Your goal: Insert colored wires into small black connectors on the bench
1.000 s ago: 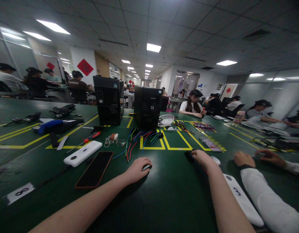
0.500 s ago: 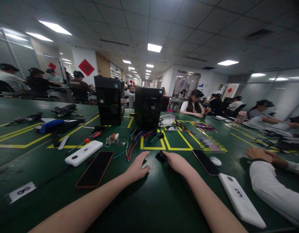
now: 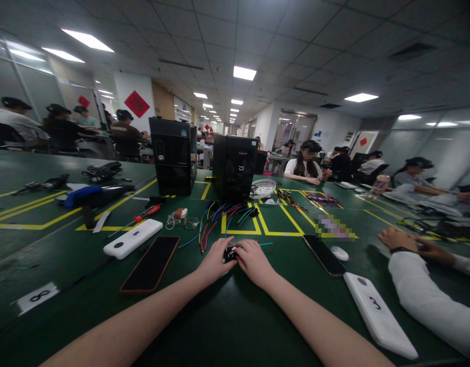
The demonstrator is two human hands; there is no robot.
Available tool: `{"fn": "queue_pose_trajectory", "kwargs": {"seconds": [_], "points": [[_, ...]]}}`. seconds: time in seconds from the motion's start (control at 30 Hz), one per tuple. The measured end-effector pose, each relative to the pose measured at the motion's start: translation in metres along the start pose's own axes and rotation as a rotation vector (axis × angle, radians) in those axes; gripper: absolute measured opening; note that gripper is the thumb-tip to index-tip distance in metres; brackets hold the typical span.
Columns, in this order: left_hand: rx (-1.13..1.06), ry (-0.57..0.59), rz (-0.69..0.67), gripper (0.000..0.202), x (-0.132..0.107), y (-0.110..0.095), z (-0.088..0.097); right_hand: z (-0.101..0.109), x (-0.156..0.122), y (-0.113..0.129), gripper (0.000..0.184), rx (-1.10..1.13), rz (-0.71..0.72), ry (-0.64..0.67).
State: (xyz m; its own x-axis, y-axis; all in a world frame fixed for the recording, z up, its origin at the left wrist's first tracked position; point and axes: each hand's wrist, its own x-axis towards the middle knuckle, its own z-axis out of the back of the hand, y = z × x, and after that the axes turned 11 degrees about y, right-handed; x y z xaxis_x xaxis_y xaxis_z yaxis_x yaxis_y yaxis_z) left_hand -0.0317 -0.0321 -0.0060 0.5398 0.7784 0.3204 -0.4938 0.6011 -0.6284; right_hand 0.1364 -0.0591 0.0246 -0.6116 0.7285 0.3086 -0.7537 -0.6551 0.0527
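My left hand [image 3: 213,261] and my right hand [image 3: 253,260] meet on the green table [image 3: 235,316], both closed round a small black part [image 3: 230,253] with thin wires trailing from it. A bundle of coloured wires [image 3: 219,219] lies just beyond my hands. A black phone [image 3: 151,263] and a white block marked 8 [image 3: 133,238] lie to my left. A second black phone [image 3: 325,254] and a white block marked 3 [image 3: 379,312] lie to my right.
Two black computer cases [image 3: 172,155] [image 3: 233,167] stand at the back of the table. A red-handled screwdriver [image 3: 145,212], glasses [image 3: 182,221] and a white basket [image 3: 263,188] lie near them. A co-worker's white sleeve [image 3: 429,300] rests at right. Other people sit at tables beyond.
My right hand has carried the small black part leftward from near the right phone to meet my left hand. The left hand shifted slightly forward onto the part.
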Motion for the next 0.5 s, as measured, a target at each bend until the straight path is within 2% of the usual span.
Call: {"fn": "queue_pose_trajectory", "kwargs": {"seconds": [0.13,0.3,0.37,0.43,0.5], "points": [[0.014,0.078,0.008,0.034,0.001,-0.004,0.002,-0.004,0.0,0.0,0.013,0.082,-0.011,-0.069],[0.009,0.091,0.047,0.034,0.0,-0.004,0.002,0.006,-0.004,0.0,0.017,0.217,-0.126,-0.237],[-0.002,0.061,0.066,0.04,0.0,-0.001,0.0,0.013,-0.006,0.002,0.018,0.225,-0.1,-0.172],[-0.012,0.021,0.088,0.046,0.0,0.002,-0.001,0.017,-0.008,0.005,0.018,0.207,-0.001,-0.042],[-0.024,0.004,0.103,0.048,0.001,0.004,-0.002,0.018,-0.009,0.007,0.017,0.18,0.07,0.035]]}}
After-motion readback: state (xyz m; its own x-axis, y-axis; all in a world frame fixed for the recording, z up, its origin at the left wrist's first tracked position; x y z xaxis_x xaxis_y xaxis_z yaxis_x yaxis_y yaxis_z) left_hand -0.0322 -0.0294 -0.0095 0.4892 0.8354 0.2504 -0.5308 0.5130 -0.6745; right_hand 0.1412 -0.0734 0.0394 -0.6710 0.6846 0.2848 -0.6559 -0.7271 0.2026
